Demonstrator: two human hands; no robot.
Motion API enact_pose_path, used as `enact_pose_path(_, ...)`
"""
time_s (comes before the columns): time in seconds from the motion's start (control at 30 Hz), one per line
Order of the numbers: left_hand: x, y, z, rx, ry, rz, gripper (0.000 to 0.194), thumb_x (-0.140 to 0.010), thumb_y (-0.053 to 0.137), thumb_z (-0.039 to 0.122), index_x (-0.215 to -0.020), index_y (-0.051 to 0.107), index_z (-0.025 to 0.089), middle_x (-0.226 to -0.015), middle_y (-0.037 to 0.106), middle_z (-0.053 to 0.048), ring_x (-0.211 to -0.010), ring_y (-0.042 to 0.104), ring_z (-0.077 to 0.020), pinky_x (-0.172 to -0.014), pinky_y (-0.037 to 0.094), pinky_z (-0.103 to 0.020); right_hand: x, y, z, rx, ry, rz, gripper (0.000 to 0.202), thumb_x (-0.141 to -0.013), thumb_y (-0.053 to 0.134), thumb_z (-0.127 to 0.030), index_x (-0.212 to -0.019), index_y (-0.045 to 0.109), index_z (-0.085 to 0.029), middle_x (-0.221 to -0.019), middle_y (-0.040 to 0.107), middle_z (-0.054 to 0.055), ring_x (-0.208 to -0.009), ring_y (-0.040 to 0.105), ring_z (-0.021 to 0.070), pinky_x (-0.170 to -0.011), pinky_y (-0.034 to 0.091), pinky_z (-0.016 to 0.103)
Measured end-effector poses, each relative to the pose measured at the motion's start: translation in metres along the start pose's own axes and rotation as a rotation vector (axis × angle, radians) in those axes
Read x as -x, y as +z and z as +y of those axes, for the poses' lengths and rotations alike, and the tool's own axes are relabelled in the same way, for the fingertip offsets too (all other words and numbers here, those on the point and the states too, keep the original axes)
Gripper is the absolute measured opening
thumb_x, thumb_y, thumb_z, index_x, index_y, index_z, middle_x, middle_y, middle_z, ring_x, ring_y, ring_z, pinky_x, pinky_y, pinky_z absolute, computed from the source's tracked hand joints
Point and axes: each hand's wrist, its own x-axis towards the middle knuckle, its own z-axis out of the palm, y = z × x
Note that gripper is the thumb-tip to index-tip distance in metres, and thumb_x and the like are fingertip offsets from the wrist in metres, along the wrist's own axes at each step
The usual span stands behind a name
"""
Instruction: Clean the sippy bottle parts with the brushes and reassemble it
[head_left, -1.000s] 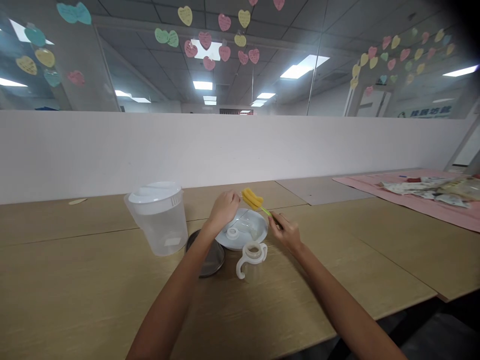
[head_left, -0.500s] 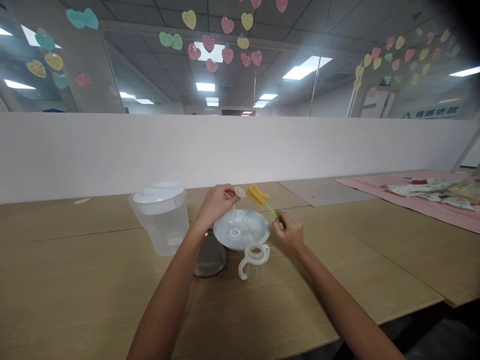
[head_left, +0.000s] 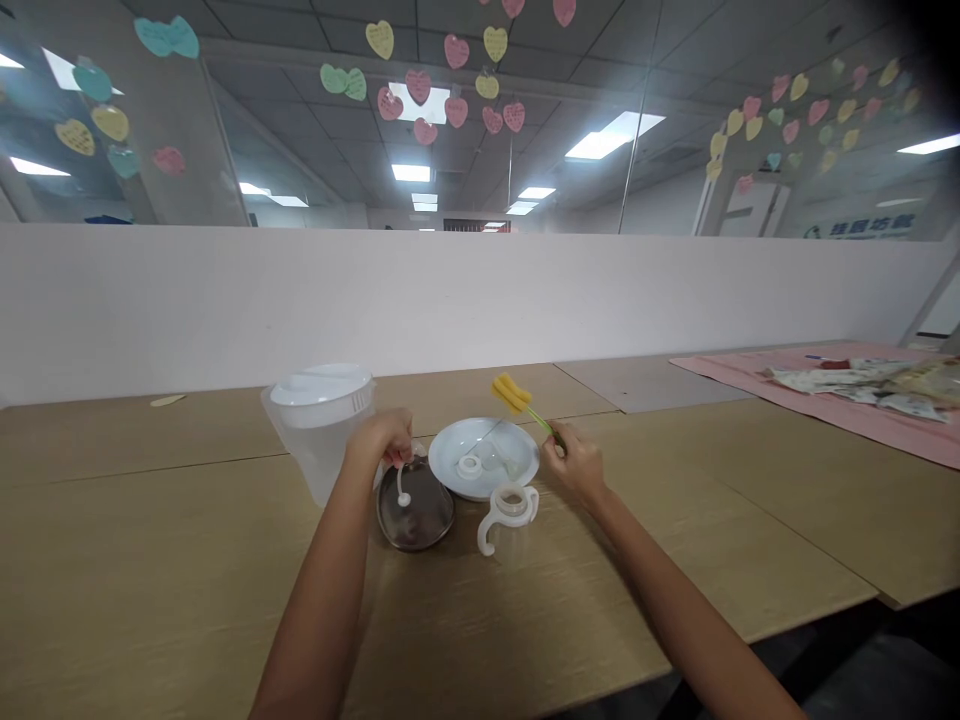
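My left hand is closed over the far left of a round dark metal tray. From its fingers hangs a thin white drinking straw with a small bulb at its lower end, over the tray. My right hand grips the green handle of a sponge brush, its yellow head raised beyond the right side of a white bowl. Inside the bowl lie a white ring and clear pieces hard to make out. A clear baby bottle with white handles stands upright before the bowl.
A translucent lidded pitcher stands left of the tray, partly behind my left arm. A pale flat piece lies at the far left. On the right, a pink cloth bears packets. A white low wall bounds the table's back.
My left hand has moved left and down from above the bowl to the metal tray, carrying the straw. My right hand with the sponge brush has hardly moved.
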Motion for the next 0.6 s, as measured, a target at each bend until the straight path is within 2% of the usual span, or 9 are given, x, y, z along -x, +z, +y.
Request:
enact_pose_path(0.1,-0.009,0.008,-0.001,0.032,-0.036,-0.058,0.006,-0.055,0.061,0.006,-0.055,0.059,0.012,-0.047,0.062,-0.006,-0.053,0.061,-0.0162,-0.053,0.049,-0.024,0.000,0.000,-0.001,0.004,0.005,-0.039,0.032,-0.078,0.036,-0.023,-0.100,0.058,-0.015,-0.095,0.064,0.008,-0.079,0.058,0.0172,-0.070,0.040,0.024)
enact_pose_path(0.23,-0.016,0.016,-0.001,-0.008,-0.053,-0.052,0.012,-0.055,0.063,0.006,-0.064,0.061,0.013,-0.052,0.064,-0.007,-0.056,0.063,-0.0187,-0.053,0.050,-0.026,0.000,0.000,0.000,0.006,-0.021,-0.066,0.032,-0.078,0.036,-0.022,-0.101,0.058,-0.014,-0.094,0.064,0.008,-0.078,0.058,0.0166,-0.069,0.040,0.023)
enact_pose_path(0.33,-0.018,0.016,0.005,-0.104,-0.039,0.049,0.013,-0.050,0.067,0.006,-0.060,0.061,0.012,-0.062,0.067,-0.013,-0.069,0.064,-0.0266,-0.060,0.050,-0.033,-0.002,0.000,-0.001,0.046,-0.026,-0.077,0.033,-0.080,0.036,-0.023,-0.103,0.059,-0.015,-0.090,0.064,0.007,-0.074,0.058,0.0166,-0.066,0.039,0.023)
enact_pose_path(0.43,-0.020,0.019,0.021,-0.179,0.051,0.213,0.015,-0.057,0.065,0.010,-0.072,0.063,0.010,-0.089,0.065,-0.020,-0.091,0.059,-0.0323,-0.075,0.045,-0.038,-0.003,0.000,-0.001,0.051,-0.012,-0.089,0.035,-0.083,0.034,-0.024,-0.108,0.058,-0.017,-0.088,0.064,0.007,-0.071,0.058,0.0158,-0.065,0.038,0.023)
enact_pose_path(0.53,-0.026,0.035,0.044,-0.182,0.196,0.293,0.022,-0.071,0.056,0.025,-0.087,0.062,0.012,-0.104,0.060,-0.019,-0.100,0.055,-0.0287,-0.082,0.042,-0.036,-0.004,0.001,0.000,-0.056,0.008,-0.073,0.034,-0.084,0.035,-0.025,-0.107,0.058,-0.018,-0.092,0.064,0.008,-0.076,0.059,0.0158,-0.068,0.040,0.023)
enact_pose_path(0.6,-0.032,0.052,0.059,-0.161,0.287,0.317,0.030,-0.075,0.052,0.035,-0.094,0.060,0.014,-0.108,0.058,-0.016,-0.104,0.053,-0.0256,-0.086,0.039,-0.032,-0.005,0.003,0.003,-0.176,0.060,-0.035,0.029,-0.082,0.040,-0.029,-0.099,0.061,-0.018,-0.094,0.065,0.007,-0.081,0.059,0.0170,-0.071,0.042,0.025)
